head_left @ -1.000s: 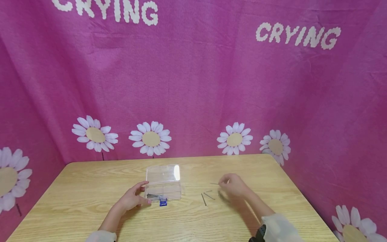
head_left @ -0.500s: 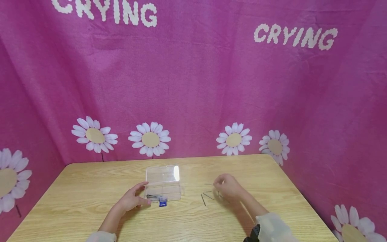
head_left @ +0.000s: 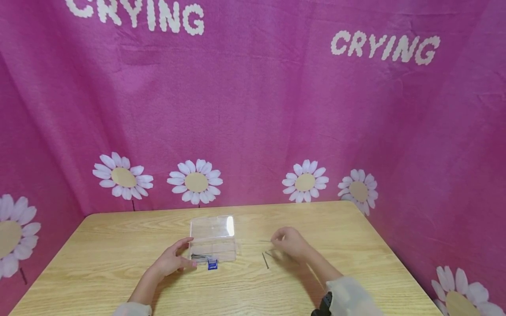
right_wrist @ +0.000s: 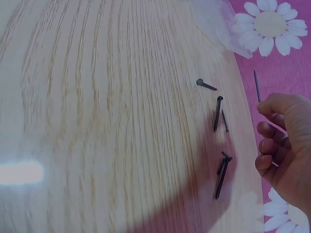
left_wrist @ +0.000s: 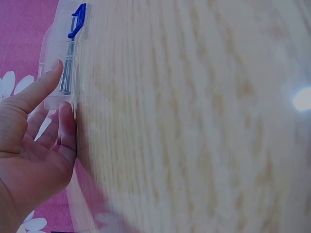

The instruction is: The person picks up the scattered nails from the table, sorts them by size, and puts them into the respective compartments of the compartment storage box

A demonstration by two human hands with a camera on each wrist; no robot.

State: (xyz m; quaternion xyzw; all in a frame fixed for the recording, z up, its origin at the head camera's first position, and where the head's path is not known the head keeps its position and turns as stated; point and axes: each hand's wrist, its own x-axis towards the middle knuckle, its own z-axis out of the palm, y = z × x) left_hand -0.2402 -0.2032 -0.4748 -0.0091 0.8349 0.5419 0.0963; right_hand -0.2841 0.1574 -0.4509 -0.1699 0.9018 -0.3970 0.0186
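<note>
A clear plastic compartment box (head_left: 226, 254) lies on the table with its lid (head_left: 208, 227) raised toward the back. Dark nails (head_left: 200, 256) are in its front left compartment, and a blue latch (head_left: 212, 264) sits at the front. My left hand (head_left: 171, 260) holds the box's left end, thumb at the front corner and index finger at the rear one. Right of the box, my right hand (head_left: 290, 242) pinches a thin nail (right_wrist: 256, 85) between thumb and index finger, its point directed left toward the box. The other right fingers are curled, holding nothing.
Several loose nails (right_wrist: 218, 115) are scattered on the wooden table (head_left: 221, 294) below and beside my right hand, some hidden by it in the head view. Pink cloth (head_left: 253, 109) with printed daisies surrounds the table's back and sides.
My right hand has moved left toward the box, carrying the pinched nail over the loose nails. The left hand and the box have stayed in place.
</note>
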